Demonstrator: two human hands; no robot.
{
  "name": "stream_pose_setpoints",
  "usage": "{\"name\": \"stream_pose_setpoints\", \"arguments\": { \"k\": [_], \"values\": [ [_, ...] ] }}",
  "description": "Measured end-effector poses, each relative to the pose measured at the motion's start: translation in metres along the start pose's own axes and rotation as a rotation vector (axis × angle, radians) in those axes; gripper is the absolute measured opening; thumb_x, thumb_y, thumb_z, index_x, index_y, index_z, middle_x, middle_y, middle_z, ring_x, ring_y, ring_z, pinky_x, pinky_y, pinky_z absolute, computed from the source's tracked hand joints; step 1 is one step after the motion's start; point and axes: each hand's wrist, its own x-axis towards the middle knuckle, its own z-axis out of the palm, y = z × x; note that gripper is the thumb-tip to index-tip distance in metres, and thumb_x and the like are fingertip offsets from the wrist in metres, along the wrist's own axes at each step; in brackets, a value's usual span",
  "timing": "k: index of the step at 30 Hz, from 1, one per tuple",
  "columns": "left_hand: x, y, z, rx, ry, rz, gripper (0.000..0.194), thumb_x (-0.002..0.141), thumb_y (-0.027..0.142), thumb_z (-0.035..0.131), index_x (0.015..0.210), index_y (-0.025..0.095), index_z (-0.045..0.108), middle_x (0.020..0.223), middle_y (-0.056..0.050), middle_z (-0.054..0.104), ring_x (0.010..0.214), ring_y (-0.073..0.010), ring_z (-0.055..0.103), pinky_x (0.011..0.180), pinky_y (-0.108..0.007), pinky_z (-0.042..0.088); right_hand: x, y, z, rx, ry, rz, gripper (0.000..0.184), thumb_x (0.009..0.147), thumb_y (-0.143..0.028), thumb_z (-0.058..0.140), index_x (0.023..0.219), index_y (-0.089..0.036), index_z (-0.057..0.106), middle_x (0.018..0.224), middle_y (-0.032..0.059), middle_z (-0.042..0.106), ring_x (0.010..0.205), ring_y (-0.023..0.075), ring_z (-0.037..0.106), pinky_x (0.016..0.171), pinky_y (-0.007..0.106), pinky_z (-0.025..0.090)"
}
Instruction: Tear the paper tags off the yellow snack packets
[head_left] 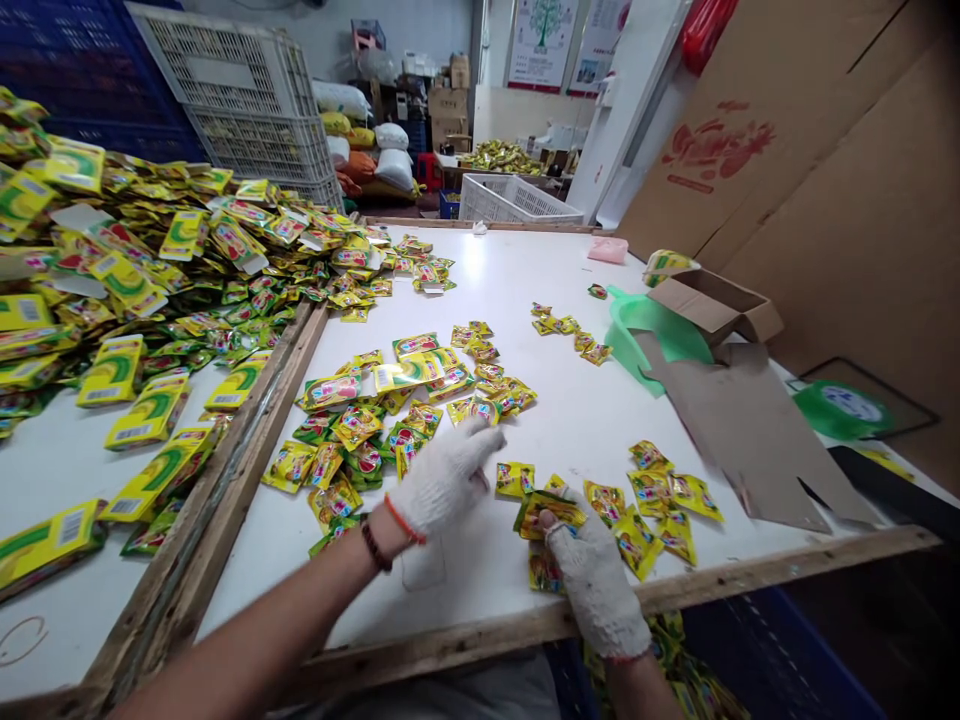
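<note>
Both my hands wear white knit gloves. My right hand (592, 575) is closed on a small stack of yellow-green sachets (551, 512) near the front edge of the white table (525, 290). My left hand (450, 475) rests on the table with fingers stretched toward a loose yellow sachet (515, 478). A spread of several sachets (390, 410) lies just beyond the left hand. More sachets (667, 505) lie to the right of my right hand.
A large heap of sachets and yellow packets (150, 270) covers the table to the left. A green dustpan (645, 330), a small cardboard box (716, 300) and flat cardboard (750, 430) lie at right. White crates (247, 100) stand behind. A blue crate (750, 650) sits below the front edge.
</note>
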Motion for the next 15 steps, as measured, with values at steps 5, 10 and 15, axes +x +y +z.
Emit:
{"name": "stream_pose_setpoints", "arguments": {
  "k": [5, 10, 15],
  "values": [
    [0.057, -0.051, -0.011, 0.615, -0.238, 0.437, 0.046, 0.081, 0.005, 0.051, 0.120, 0.029, 0.052, 0.144, -0.012, 0.035, 0.132, -0.0327, 0.030, 0.101, -0.063, 0.021, 0.001, 0.006, -0.005, 0.146, -0.057, 0.088, 0.042, 0.081, -0.053, 0.055, 0.105, -0.018, 0.049, 0.072, 0.0011, 0.062, 0.051, 0.0134, 0.059, 0.043, 0.022, 0.046],
    [0.074, -0.053, -0.016, 0.605, -0.421, 0.626, 0.033, 0.074, 0.013, 0.058, 0.105, 0.025, 0.058, 0.139, -0.007, 0.042, 0.131, -0.0275, 0.033, 0.107, -0.053, 0.017, 0.000, 0.003, -0.007, 0.082, 0.080, 0.008, 0.034, 0.082, -0.051, 0.052, 0.094, -0.019, 0.052, 0.067, 0.0023, 0.060, 0.052, 0.0161, 0.057, 0.043, 0.025, 0.045],
    [0.041, -0.005, -0.024, 0.473, -0.369, 0.259, 0.053, 0.060, 0.021, 0.060, 0.112, 0.019, 0.051, 0.103, -0.010, 0.060, 0.092, -0.0275, 0.056, 0.084, -0.041, 0.041, 0.000, -0.008, -0.006, -0.039, 0.367, -0.131, 0.036, 0.083, -0.052, 0.047, 0.095, -0.019, 0.053, 0.076, 0.0084, 0.064, 0.062, 0.0195, 0.060, 0.054, 0.029, 0.050]
  ]
}}
